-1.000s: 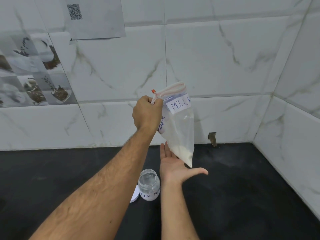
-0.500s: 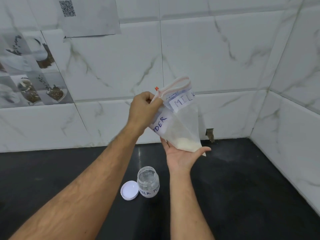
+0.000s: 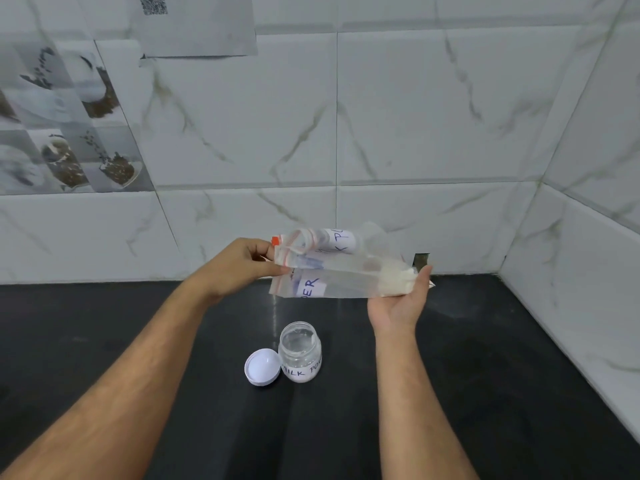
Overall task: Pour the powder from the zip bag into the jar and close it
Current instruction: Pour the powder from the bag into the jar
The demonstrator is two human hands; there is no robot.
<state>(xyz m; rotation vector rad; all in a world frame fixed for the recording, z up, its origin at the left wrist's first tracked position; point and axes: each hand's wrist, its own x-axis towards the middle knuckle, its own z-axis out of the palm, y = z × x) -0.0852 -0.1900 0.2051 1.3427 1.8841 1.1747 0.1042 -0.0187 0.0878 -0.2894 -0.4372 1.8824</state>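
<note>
A clear zip bag (image 3: pixel 343 278) with handwritten labels lies almost level in the air above the counter. White powder sits at its right end. My left hand (image 3: pixel 242 268) pinches the bag's zip end, by the orange slider. My right hand (image 3: pixel 398 303) is palm up under the powder end, thumb raised beside it, carrying the bag. Below the bag a small clear jar (image 3: pixel 300 353) stands upright and uncapped on the black counter (image 3: pixel 485 393). A little white powder shows in the jar's bottom. Its white lid (image 3: pixel 262 367) lies just left of it, touching or nearly so.
White marble-pattern tiled walls meet in a corner at the right (image 3: pixel 519 237). A small dark notch (image 3: pixel 420 263) sits in the back wall behind my right hand. A paper with a QR code (image 3: pixel 194 22) hangs on the wall at upper left.
The bag went from hanging upright to lying almost level and came lower. My right hand moved right under its powder end; my left hand dropped with the zip end.
</note>
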